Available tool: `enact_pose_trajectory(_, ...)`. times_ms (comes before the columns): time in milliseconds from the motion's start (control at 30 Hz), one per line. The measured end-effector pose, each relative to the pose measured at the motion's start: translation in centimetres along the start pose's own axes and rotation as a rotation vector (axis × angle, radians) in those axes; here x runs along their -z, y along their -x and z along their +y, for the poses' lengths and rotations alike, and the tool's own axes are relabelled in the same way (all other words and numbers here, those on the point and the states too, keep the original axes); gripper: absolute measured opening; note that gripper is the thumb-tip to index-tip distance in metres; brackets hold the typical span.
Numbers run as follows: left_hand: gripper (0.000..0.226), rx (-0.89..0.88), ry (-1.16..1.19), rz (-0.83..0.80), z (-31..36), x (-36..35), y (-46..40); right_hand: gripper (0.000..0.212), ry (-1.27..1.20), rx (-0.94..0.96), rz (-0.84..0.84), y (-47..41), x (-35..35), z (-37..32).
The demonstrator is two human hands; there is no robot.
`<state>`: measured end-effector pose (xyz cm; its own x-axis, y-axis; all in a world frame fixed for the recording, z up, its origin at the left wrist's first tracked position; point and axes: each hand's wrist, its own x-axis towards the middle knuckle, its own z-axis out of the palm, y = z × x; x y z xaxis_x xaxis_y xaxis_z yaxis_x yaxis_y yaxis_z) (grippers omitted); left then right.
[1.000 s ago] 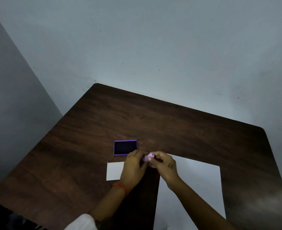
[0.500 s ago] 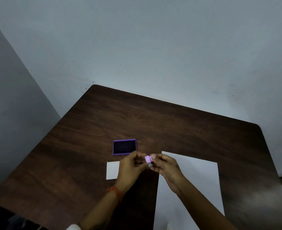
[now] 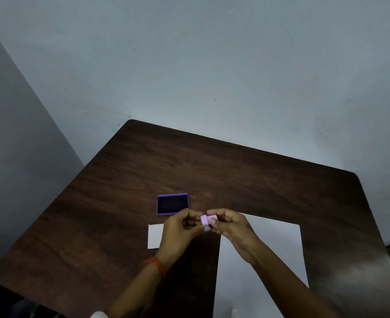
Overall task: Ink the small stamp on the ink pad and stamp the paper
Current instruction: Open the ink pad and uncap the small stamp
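A small pale-purple stamp lies sideways in the air between both hands, just above the table. My left hand pinches its left end and my right hand pinches its right end. The open purple ink pad with a dark inked face sits on the table just behind and left of my left hand. A large white paper lies under and right of my right forearm.
A small white card lies left of my left hand, partly hidden by it. The dark wooden table stands in a corner against grey walls. An orange band circles my left wrist.
Both hands stay together on the stamp; the stamp shows more between the fingertips, as if its two parts are drawn slightly apart. The camera view shifted a little.
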<state>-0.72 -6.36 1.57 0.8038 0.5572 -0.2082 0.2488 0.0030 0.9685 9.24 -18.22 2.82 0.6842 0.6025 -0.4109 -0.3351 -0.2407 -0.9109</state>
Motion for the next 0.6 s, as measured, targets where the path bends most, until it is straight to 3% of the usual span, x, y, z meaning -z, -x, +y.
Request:
enact_pose_trajectory(200, 0.022, -0.016, 0.023, 0.005, 0.3, -0.02, 0.17, 0.004, 0.004, -0.011, -0.006, 0.27, 0.04, -0.14)
enact_pose_trajectory(600, 0.025, -0.015, 0.024, -0.026, 0.71, 0.35, -0.02, 0.013, -0.024, 0.014, -0.058, 0.2, 0.55, -0.72)
